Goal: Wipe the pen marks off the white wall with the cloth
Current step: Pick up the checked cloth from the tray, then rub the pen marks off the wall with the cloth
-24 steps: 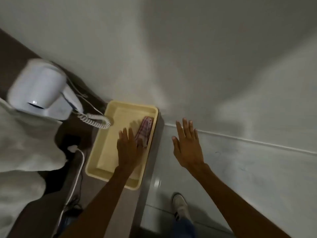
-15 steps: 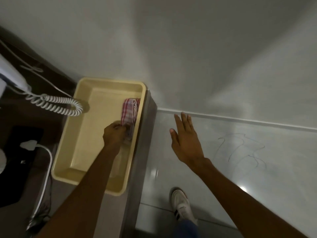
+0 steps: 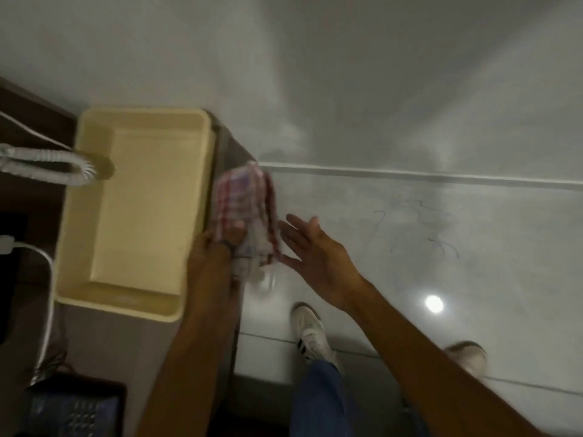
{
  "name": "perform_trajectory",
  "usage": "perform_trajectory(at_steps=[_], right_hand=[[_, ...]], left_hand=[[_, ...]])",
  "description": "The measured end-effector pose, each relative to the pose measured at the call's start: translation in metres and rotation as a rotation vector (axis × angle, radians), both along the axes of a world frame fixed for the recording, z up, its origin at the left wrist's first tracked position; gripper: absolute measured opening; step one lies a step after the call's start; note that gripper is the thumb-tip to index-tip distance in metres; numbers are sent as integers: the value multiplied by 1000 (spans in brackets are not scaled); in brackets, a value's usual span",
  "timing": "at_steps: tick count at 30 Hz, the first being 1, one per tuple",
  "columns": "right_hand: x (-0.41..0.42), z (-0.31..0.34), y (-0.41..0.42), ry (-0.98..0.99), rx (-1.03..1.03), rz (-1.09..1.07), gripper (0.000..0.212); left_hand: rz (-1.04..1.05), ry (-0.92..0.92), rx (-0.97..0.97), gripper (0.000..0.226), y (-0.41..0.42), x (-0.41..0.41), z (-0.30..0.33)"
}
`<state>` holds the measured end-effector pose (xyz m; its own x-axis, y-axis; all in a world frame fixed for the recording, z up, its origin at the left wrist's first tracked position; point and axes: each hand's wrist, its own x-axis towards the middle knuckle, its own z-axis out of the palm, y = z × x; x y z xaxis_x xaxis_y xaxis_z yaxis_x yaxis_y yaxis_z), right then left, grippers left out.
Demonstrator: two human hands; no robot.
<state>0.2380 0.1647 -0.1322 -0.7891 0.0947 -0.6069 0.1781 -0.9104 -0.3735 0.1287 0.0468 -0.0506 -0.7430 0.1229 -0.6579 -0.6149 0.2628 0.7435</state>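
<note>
1. The red and white checked cloth (image 3: 244, 212) is out of the pale yellow plastic tray (image 3: 138, 209) now. Half a second ago it lay inside, along the tray's right wall.
2. The left hand (image 3: 214, 257) is pinched shut on the bottom of the cloth and holds it up above the right edge of the grey bench (image 3: 230, 146). The picture is blurry here, so I think it is on the move.
3. The right hand (image 3: 315, 250) is open with its fingers spread. It is just right of the cloth and may touch it. I think it is about to take the cloth.
4. The blue pen marks (image 3: 416, 228) are on the shiny white wall (image 3: 473, 263), to the right of both hands. Nothing is wiped yet.
5. So the grabbing part is done, and the wiping can come next.
6. There is lots of free room from the cloth over to the marks.
7. The bench edge and the tray rim sit close on the left. A white curly cord (image 3: 47, 165) hangs at the far left, away from the hands.
</note>
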Motion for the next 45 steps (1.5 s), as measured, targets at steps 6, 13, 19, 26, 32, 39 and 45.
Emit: perform_trajectory(at_steps=[6, 13, 19, 26, 32, 39, 45], right_hand=[[106, -74, 10, -340, -169, -173, 29], [254, -242, 31, -870, 473, 32, 58], [344, -363, 53, -880, 1373, 521, 95], [358, -421, 21, 0, 1988, 976, 65], [350, -448, 57, 509, 2150, 1095, 56], [320, -431, 185, -635, 2062, 670, 60], [309, -432, 163, -470, 2111, 794, 68]], left_hand=[[-277, 19, -371, 49, 22, 172, -104], [-883, 319, -682, 61, -8, 234, -310], [-1055, 764, -735, 69, 10, 175, -468], [-875, 923, -907, 63, 13, 172, -534], [-808, 1017, -930, 61, 13, 173, -540], [-763, 1078, -928, 60, 12, 173, -543], [-759, 1123, -908, 61, 8, 171, -552]])
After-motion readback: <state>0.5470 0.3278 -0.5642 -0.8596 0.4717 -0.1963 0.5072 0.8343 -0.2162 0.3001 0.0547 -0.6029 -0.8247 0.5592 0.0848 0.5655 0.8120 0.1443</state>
